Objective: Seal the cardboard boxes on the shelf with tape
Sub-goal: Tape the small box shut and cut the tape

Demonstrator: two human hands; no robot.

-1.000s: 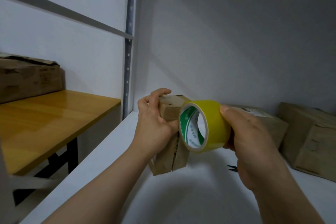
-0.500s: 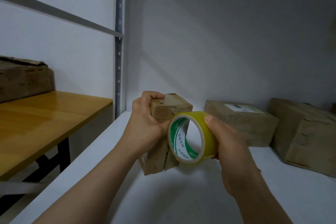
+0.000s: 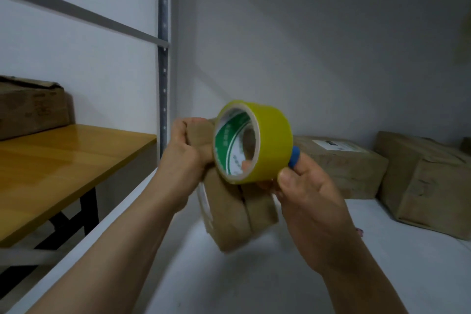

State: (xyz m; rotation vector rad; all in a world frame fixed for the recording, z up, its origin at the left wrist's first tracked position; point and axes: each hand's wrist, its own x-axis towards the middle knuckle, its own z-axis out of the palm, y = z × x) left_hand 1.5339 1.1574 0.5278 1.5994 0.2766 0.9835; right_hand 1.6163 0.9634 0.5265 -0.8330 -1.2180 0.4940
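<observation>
A small brown cardboard box (image 3: 230, 214) is held tilted above the white shelf (image 3: 229, 283). My left hand (image 3: 186, 158) grips its upper end, fingers curled over the top. My right hand (image 3: 308, 199) holds a yellow tape roll (image 3: 265, 140) with a green-and-white core, raised in front of the box's top. A blue cap (image 3: 295, 157) shows on one right fingertip behind the roll. A clear strip of tape seems to run down the box's left side.
Two larger cardboard boxes, one labelled (image 3: 341, 163) and one plain (image 3: 425, 183), stand at the shelf's back right. A wooden table (image 3: 63, 160) with another box (image 3: 30, 107) is at the left, beyond a perforated metal upright (image 3: 163, 58).
The tape roll has risen from beside the box's middle to its top, and the box has lifted and tilted. The view has shifted slightly.
</observation>
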